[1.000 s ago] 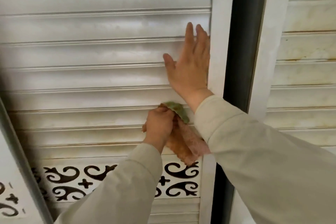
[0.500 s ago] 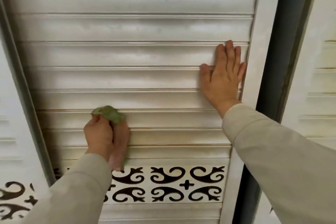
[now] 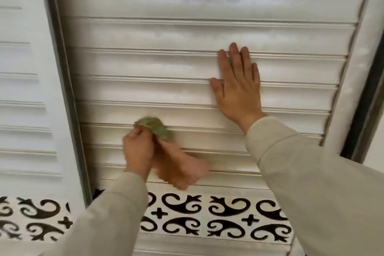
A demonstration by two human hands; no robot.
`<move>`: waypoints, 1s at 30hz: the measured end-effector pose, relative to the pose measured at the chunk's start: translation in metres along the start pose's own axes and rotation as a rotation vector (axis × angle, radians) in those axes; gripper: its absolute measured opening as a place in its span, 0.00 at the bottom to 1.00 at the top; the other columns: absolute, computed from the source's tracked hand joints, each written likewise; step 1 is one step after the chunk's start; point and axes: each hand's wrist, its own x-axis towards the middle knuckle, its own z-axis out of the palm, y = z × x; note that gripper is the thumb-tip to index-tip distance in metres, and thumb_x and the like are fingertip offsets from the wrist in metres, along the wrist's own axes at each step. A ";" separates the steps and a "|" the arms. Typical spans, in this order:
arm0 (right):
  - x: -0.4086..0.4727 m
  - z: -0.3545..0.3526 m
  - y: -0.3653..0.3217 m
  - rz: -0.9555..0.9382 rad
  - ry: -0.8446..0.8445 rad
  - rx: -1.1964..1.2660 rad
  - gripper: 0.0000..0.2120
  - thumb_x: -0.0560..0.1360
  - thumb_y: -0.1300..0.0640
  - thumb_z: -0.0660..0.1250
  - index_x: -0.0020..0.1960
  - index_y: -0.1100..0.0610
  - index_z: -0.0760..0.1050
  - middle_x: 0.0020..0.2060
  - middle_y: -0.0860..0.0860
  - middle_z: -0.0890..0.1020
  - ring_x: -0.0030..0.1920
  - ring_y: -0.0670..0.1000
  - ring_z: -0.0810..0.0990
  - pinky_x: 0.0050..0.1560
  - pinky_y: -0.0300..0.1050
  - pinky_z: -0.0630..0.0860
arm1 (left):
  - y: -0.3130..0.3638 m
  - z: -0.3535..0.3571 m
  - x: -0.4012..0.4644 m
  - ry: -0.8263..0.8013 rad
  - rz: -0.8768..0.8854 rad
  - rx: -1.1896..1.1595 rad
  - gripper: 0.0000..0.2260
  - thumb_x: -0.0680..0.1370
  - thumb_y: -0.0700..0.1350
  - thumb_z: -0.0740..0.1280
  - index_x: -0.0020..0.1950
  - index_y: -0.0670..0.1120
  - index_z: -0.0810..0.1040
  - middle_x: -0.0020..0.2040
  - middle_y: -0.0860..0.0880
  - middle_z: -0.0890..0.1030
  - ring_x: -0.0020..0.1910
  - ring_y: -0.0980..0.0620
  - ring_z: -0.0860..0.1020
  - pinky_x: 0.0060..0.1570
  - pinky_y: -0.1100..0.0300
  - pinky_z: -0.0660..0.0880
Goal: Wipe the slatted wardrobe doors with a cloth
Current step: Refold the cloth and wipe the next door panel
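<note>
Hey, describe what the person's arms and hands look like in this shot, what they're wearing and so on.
Both arms are covered by long, loose sleeves in a plain light beige fabric, the left sleeve and the right sleeve alike, each ending in a soft cuff at the wrist. The left hand and the right hand are bare: no gloves, and no rings, watch or bracelets show from this view.

Dark gap (image 3: pixel 372 81) at right, w/ beige sleeves (image 3: pixel 311 183) below.
</note>
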 end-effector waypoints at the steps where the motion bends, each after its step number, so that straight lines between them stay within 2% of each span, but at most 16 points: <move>1: -0.001 0.000 0.003 0.003 0.018 -0.012 0.30 0.81 0.42 0.54 0.81 0.50 0.53 0.80 0.51 0.51 0.80 0.55 0.46 0.76 0.54 0.46 | 0.001 -0.014 0.012 0.071 -0.007 -0.056 0.07 0.75 0.44 0.65 0.42 0.44 0.82 0.37 0.46 0.81 0.40 0.48 0.77 0.41 0.56 0.72; 3: -0.004 -0.001 0.008 0.022 0.041 -0.028 0.30 0.81 0.42 0.55 0.80 0.50 0.54 0.80 0.51 0.52 0.80 0.55 0.47 0.76 0.55 0.47 | 0.007 -0.030 0.023 0.116 -0.043 -0.180 0.08 0.77 0.44 0.63 0.44 0.45 0.81 0.39 0.47 0.81 0.40 0.49 0.77 0.41 0.56 0.73; 5: -0.004 -0.001 0.007 0.064 0.054 -0.017 0.30 0.81 0.41 0.55 0.80 0.50 0.55 0.80 0.50 0.52 0.80 0.55 0.47 0.75 0.57 0.47 | 0.005 -0.031 0.025 0.091 -0.093 -0.324 0.09 0.75 0.45 0.63 0.40 0.46 0.81 0.36 0.51 0.81 0.41 0.48 0.79 0.45 0.55 0.77; 7: -0.004 -0.001 0.005 0.105 0.067 -0.006 0.30 0.81 0.41 0.55 0.80 0.49 0.56 0.80 0.50 0.53 0.80 0.55 0.47 0.75 0.60 0.47 | 0.004 -0.020 0.014 0.054 -0.170 -0.369 0.09 0.76 0.44 0.64 0.40 0.46 0.82 0.37 0.50 0.82 0.42 0.47 0.81 0.52 0.53 0.78; 8: -0.004 -0.001 0.005 0.115 0.074 -0.008 0.30 0.80 0.41 0.56 0.80 0.49 0.56 0.80 0.50 0.53 0.80 0.55 0.47 0.75 0.61 0.47 | 0.004 -0.010 0.006 0.024 -0.214 -0.401 0.09 0.77 0.44 0.64 0.41 0.45 0.82 0.37 0.48 0.82 0.42 0.47 0.80 0.52 0.52 0.79; 10: -0.004 -0.001 0.004 0.134 0.081 -0.014 0.31 0.80 0.41 0.56 0.79 0.50 0.57 0.80 0.51 0.53 0.79 0.56 0.47 0.74 0.63 0.47 | 0.015 0.012 -0.016 -0.078 -0.240 -0.448 0.08 0.81 0.40 0.62 0.46 0.42 0.79 0.37 0.45 0.78 0.36 0.48 0.78 0.40 0.59 0.79; 12: -0.001 -0.001 -0.005 0.178 0.100 0.004 0.30 0.79 0.43 0.57 0.78 0.53 0.59 0.80 0.52 0.54 0.79 0.58 0.47 0.73 0.67 0.47 | 0.020 0.035 -0.039 -0.168 -0.270 -0.417 0.07 0.80 0.34 0.60 0.46 0.37 0.78 0.35 0.44 0.78 0.31 0.51 0.78 0.32 0.63 0.77; 14: 0.007 -0.001 -0.020 0.263 0.135 0.034 0.29 0.77 0.45 0.59 0.75 0.57 0.63 0.79 0.55 0.56 0.79 0.60 0.48 0.72 0.70 0.47 | 0.018 0.051 -0.056 -0.251 -0.292 -0.238 0.07 0.76 0.36 0.65 0.40 0.41 0.81 0.34 0.46 0.83 0.37 0.48 0.83 0.40 0.58 0.81; 16: 0.013 0.002 -0.028 0.324 0.175 0.041 0.28 0.77 0.45 0.60 0.72 0.59 0.65 0.77 0.57 0.59 0.78 0.63 0.50 0.72 0.70 0.49 | 0.017 0.054 -0.063 -0.275 -0.309 -0.147 0.05 0.73 0.40 0.67 0.39 0.44 0.82 0.36 0.46 0.84 0.42 0.43 0.83 0.46 0.48 0.82; 18: 0.013 0.009 -0.023 0.311 0.244 0.016 0.27 0.78 0.44 0.59 0.72 0.58 0.67 0.77 0.57 0.62 0.78 0.63 0.53 0.72 0.68 0.51 | 0.019 0.054 -0.060 -0.266 -0.329 -0.137 0.04 0.72 0.41 0.68 0.39 0.44 0.82 0.35 0.45 0.84 0.41 0.42 0.83 0.43 0.48 0.81; 20: 0.010 0.016 -0.013 0.277 0.320 -0.030 0.27 0.78 0.43 0.60 0.72 0.58 0.68 0.76 0.56 0.64 0.77 0.63 0.57 0.71 0.67 0.54 | 0.026 0.052 -0.056 -0.244 -0.334 -0.185 0.04 0.74 0.38 0.68 0.41 0.41 0.81 0.33 0.45 0.81 0.33 0.48 0.82 0.33 0.59 0.78; 22: 0.009 0.021 -0.008 0.267 0.351 -0.050 0.27 0.78 0.42 0.60 0.71 0.57 0.69 0.75 0.56 0.65 0.77 0.63 0.58 0.71 0.66 0.55 | 0.036 0.048 -0.054 -0.185 -0.346 -0.260 0.05 0.78 0.35 0.65 0.44 0.39 0.78 0.32 0.45 0.77 0.25 0.52 0.77 0.22 0.68 0.70; 25: 0.010 0.023 -0.006 0.256 0.381 -0.045 0.27 0.78 0.43 0.61 0.71 0.57 0.69 0.75 0.56 0.65 0.77 0.62 0.59 0.71 0.65 0.55 | 0.039 0.035 -0.046 -0.119 -0.366 -0.347 0.07 0.80 0.32 0.60 0.52 0.39 0.77 0.33 0.44 0.72 0.26 0.51 0.70 0.18 0.68 0.64; 26: 0.010 0.023 -0.005 0.250 0.386 -0.041 0.27 0.78 0.43 0.61 0.71 0.57 0.69 0.75 0.56 0.66 0.77 0.62 0.59 0.71 0.65 0.55 | 0.040 0.028 -0.043 -0.096 -0.373 -0.352 0.07 0.79 0.32 0.60 0.51 0.37 0.77 0.32 0.44 0.73 0.25 0.50 0.70 0.18 0.68 0.64; 28: 0.008 0.024 -0.003 0.243 0.398 -0.043 0.27 0.78 0.43 0.61 0.71 0.57 0.69 0.75 0.56 0.66 0.77 0.62 0.59 0.71 0.65 0.56 | 0.040 0.009 -0.026 -0.040 -0.348 -0.305 0.09 0.76 0.31 0.60 0.41 0.33 0.79 0.26 0.43 0.76 0.20 0.48 0.73 0.19 0.66 0.67; 30: 0.008 0.022 -0.001 0.247 0.401 -0.043 0.26 0.78 0.43 0.61 0.71 0.57 0.69 0.75 0.56 0.66 0.77 0.62 0.59 0.71 0.64 0.56 | 0.038 -0.013 -0.004 0.046 -0.324 -0.269 0.12 0.74 0.31 0.60 0.33 0.38 0.77 0.20 0.47 0.76 0.22 0.47 0.76 0.20 0.65 0.70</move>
